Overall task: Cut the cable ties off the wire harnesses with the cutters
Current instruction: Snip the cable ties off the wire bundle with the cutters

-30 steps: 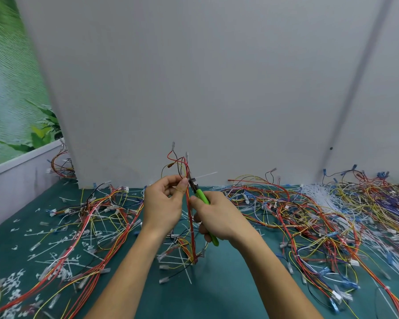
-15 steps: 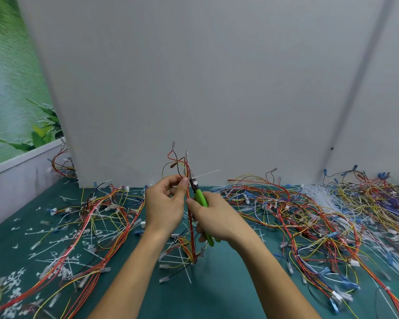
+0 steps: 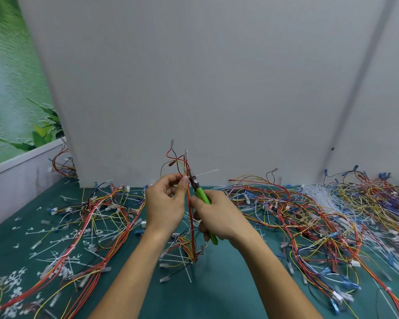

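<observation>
- The wire harness (image 3: 189, 199), a thin bundle of mostly red and yellow wires, stands upright above the table (image 3: 217, 286), its lower end among loose wires on the green top.
- A white cable tie (image 3: 207, 172) sits near the harness's upper part, its tail sticking out to the right.
- The cutters (image 3: 200, 193), with green handles, lie just right of the harness, their dark tip at the tie.
- The left hand (image 3: 165, 203) pinches the harness between thumb and fingertips, just left of the tie.
- The right hand (image 3: 219, 217) is curled round the cutters' handles, right of the harness.
- More tangled wires (image 3: 309, 215) lie right of the harness, and others (image 3: 97, 215) left of it.
- Cut white ties (image 3: 55, 233) are scattered to the left of the harness.
- A grey wall (image 3: 194, 88) stands behind it.
</observation>
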Demonstrator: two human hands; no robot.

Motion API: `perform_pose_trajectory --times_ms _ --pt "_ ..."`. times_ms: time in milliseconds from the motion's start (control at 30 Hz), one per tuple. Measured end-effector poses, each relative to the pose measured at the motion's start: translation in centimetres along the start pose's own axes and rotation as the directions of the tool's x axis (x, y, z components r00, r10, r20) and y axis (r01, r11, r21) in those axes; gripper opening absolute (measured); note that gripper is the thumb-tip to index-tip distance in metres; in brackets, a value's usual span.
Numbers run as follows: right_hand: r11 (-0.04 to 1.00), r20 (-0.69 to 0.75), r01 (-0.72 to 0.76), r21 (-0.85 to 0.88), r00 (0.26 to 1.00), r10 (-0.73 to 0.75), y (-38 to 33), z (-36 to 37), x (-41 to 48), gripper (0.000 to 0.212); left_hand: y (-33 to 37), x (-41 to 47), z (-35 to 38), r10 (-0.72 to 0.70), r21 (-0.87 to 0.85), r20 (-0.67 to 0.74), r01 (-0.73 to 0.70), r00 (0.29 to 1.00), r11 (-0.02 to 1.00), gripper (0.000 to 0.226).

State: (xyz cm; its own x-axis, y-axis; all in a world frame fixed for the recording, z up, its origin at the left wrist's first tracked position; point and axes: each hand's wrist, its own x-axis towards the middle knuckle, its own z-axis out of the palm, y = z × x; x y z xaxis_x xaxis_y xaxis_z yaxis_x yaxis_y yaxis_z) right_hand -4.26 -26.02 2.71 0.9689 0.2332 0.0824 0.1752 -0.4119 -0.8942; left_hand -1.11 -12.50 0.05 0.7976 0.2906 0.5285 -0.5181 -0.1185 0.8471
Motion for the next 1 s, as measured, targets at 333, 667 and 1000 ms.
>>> perform_pose_trajectory --times_ms 333,667,1000 --pt "0.999 0.053 -0.026 0.038 0.998 0.024 -0.08 0.19 0.00 0.026 -0.10 0.29 -0.26 0.001 -0.032 0.019 0.000 1.000 0.999 0.013" --pt "0.998 -0.087 0.047 0.033 0.995 -0.044 -0.02 0.64 0.03 0.032 -0.23 0.80 -0.68 0.020 -0.054 0.019 -0.019 1.000 0.998 0.007" --pt "0.995 -0.034 0.027 0.095 0.999 -0.023 -0.14 0.37 -0.15 0.030 -0.03 0.62 -0.54 0.024 -0.037 0.046 -0.022 0.999 0.999 0.007"
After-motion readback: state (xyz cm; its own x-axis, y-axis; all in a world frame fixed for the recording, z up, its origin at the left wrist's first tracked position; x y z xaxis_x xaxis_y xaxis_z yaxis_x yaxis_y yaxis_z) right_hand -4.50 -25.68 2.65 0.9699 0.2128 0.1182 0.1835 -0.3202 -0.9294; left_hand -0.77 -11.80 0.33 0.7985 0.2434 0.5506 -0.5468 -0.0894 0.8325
